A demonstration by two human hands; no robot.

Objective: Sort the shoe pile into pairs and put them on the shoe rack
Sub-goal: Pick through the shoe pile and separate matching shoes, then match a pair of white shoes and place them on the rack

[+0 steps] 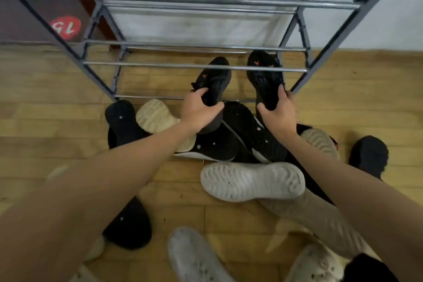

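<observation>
Head view looks down on a wooden floor (pixel 57 121) where a metal shoe rack (pixel 194 66) with horizontal bars stands against a pale wall. Both bare arms reach forward. The left hand (pixel 200 111) is closed around the heel end of a black shoe with small orange marks (pixel 214 80), its toe pointing away, passing under one of the lower rack bars. The right hand (pixel 278 110) is closed around the heel end of a matching black shoe (pixel 264 73), held just beside the first, toe also toward the rack and crossing the same bar. The two hands are apart, each clamped on its own shoe.

Below the hands lies the shoe pile (pixel 240 144) on the floor: black shoes with white trim, a cream sole (pixel 155 117) turned up at the left, and a white-soled shoe (pixel 251 181) lying sole-up nearer the camera. More black and whitish shoes are scattered toward the bottom of the frame, partly blurred.
</observation>
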